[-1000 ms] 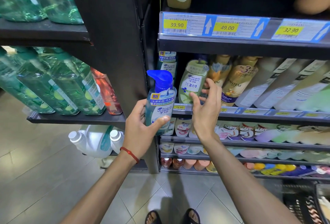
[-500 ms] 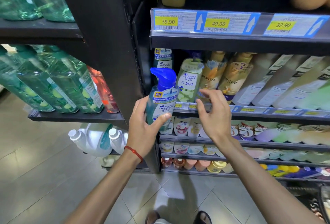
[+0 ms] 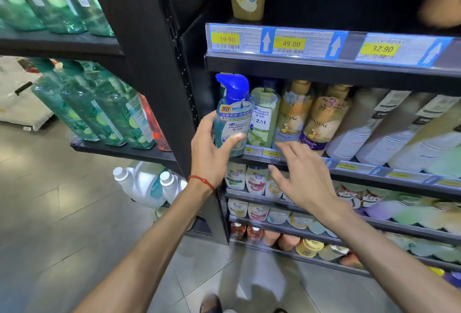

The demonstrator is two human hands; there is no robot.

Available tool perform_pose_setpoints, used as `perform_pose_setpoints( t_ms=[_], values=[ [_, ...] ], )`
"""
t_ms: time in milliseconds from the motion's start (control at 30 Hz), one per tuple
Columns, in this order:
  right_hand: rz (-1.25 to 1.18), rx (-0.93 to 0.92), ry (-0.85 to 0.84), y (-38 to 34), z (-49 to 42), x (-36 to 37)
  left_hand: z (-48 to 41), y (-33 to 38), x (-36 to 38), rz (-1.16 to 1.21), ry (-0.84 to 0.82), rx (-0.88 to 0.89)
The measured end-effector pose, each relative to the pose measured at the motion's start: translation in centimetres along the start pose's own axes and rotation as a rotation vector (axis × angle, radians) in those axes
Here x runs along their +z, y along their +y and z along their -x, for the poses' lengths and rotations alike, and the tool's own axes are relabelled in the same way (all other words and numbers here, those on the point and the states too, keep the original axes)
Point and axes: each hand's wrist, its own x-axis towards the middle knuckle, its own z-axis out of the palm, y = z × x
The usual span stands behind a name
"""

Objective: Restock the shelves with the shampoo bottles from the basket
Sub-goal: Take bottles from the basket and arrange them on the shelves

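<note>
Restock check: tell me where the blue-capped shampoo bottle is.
In the head view, the blue-capped shampoo bottle is held by the left hand at the left end of the shelf, beside the green 2-in-1 bottle.

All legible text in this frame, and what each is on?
"39.90": left price tag
"49.00": middle price tag
"32.90": right price tag
"新", "head & shoulders": blue-pump bottle, gripped by left hand
"2合1": green bottle
"PANTENE": left gold bottle, right gold bottle
Too blurred: lower shelf tags, white bottles.

Green bottles (image 3: pixel 111 115) above 2 white-capped jugs (image 3: pixel 143 188); tiled floor (image 3: pixel 62 238).
</note>
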Motion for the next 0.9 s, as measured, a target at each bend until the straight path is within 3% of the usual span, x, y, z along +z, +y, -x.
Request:
perform_pose_setpoints(
  t_ms=[100,600,900],
  values=[
    [-0.006,0.027,-0.057,0.5,-0.2,1.1,-0.6,-0.4,0.2,-0.024,0.019,0.02],
    [-0.156,0.011,0.167,2.3,-0.3,4.1,-2.4,-1.3,1.4,0.033,0.051,0.039],
    [-0.239,0.008,0.218,2.7,-0.3,4.9,-2.6,-2.9,2.4,-0.039,0.075,0.027]
  ],
)
